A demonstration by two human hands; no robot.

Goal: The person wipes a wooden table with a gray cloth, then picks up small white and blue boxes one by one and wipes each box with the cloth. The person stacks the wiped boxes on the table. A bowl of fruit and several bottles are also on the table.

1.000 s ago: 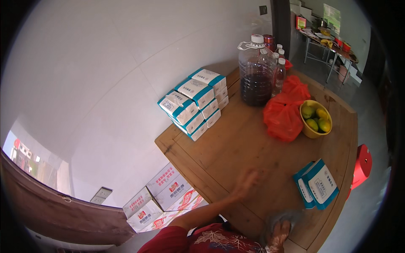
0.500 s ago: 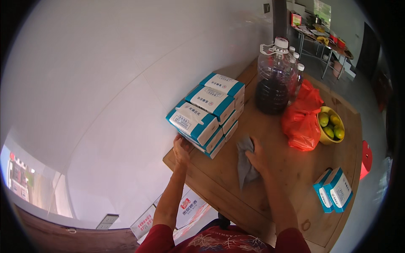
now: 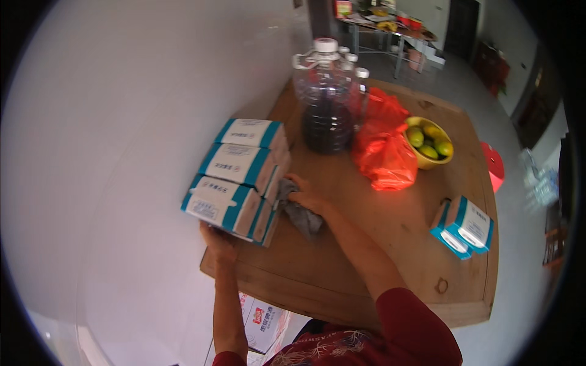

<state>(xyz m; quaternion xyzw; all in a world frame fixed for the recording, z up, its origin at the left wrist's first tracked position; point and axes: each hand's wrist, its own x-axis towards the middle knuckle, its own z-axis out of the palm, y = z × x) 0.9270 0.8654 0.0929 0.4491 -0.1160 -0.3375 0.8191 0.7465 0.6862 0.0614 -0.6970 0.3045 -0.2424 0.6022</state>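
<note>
A stack of white and teal boxes (image 3: pixel 238 174) sits at the left edge of the wooden table (image 3: pixel 378 244). My left hand (image 3: pixel 218 239) is at the near end of the lowest boxes, its fingers under and against them. My right hand (image 3: pixel 303 196) holds a grey cloth (image 3: pixel 299 213) pressed on the tabletop right beside the stack.
A large clear jug of dark liquid (image 3: pixel 326 100) and bottles stand at the back. A red plastic bag (image 3: pixel 383 146), a yellow bowl of green fruit (image 3: pixel 430 143) and two teal boxes (image 3: pixel 464 227) lie to the right. More cartons (image 3: pixel 261 320) sit on the floor.
The view has moved closer over the table. My right hand with the cloth has slid up against the box stack, and my left hand stays at the stack's near end.
</note>
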